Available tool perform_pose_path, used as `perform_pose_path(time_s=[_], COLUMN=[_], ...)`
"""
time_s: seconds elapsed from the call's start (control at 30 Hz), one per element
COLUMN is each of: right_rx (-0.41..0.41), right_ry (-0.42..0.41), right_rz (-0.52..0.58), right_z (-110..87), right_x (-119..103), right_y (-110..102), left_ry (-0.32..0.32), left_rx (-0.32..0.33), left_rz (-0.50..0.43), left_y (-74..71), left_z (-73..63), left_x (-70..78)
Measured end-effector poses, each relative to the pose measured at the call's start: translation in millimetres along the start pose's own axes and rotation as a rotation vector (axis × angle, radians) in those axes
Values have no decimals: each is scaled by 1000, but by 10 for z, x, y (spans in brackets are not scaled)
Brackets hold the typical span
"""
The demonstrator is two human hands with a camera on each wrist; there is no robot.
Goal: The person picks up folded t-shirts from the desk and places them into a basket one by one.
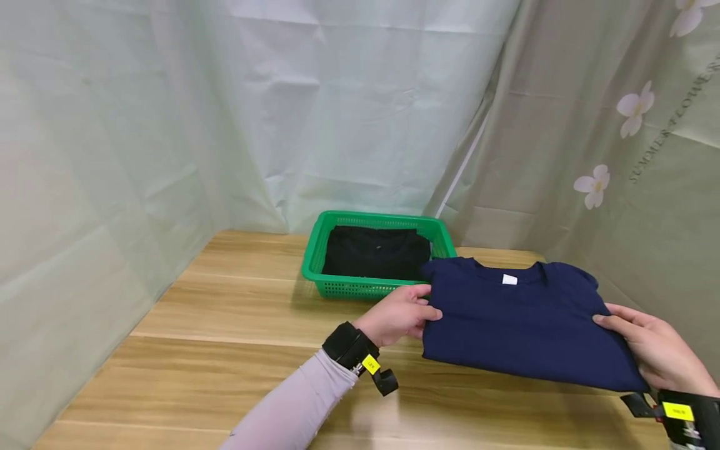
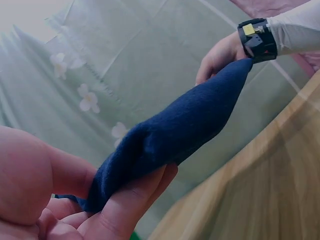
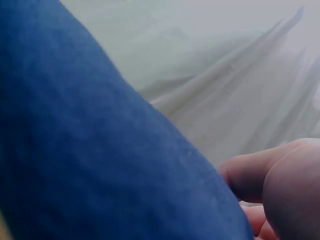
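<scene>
A folded navy blue T-shirt (image 1: 517,325) with a white neck label is held up over the table between both hands. My left hand (image 1: 402,312) pinches its left edge, thumb on top and fingers beneath, as the left wrist view shows with the shirt (image 2: 170,125) seen edge-on. At the opposite edge my right hand (image 1: 655,344) grips the cloth, thumb on the upper face. In the right wrist view the shirt (image 3: 100,140) fills much of the picture beside the thumb (image 3: 250,175). The shirt's back left corner overlaps a green basket (image 1: 332,287) in the head view.
Inside the basket lies a folded black garment (image 1: 377,253). The basket stands at the back of a wooden table (image 1: 225,312). Pale curtains (image 1: 349,112) hang behind and on both sides, with white flowers printed on the right one.
</scene>
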State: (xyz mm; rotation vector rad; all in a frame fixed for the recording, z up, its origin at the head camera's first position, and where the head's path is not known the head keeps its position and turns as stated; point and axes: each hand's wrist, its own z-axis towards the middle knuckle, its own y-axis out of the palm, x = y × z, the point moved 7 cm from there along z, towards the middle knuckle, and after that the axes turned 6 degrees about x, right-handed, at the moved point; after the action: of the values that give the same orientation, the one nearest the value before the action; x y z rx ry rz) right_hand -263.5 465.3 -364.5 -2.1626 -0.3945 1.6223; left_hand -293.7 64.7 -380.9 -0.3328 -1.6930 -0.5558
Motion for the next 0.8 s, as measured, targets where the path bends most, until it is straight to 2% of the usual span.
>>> perform_pose_path(time_s=[0.13,0.3,0.8], right_rx=[-48,-91,-89], right_ry=[-32,-65,-195], right_rz=[106,164,172], right_z=[19,3,54], right_x=[-102,-241,-617], right_y=[137,323,947], left_ry=[6,19,27], left_rx=[15,15,92], left_rz=[19,23,13], left_y=[-164,-354,-975], left_z=[-62,-164,-443], left_x=[29,64,107])
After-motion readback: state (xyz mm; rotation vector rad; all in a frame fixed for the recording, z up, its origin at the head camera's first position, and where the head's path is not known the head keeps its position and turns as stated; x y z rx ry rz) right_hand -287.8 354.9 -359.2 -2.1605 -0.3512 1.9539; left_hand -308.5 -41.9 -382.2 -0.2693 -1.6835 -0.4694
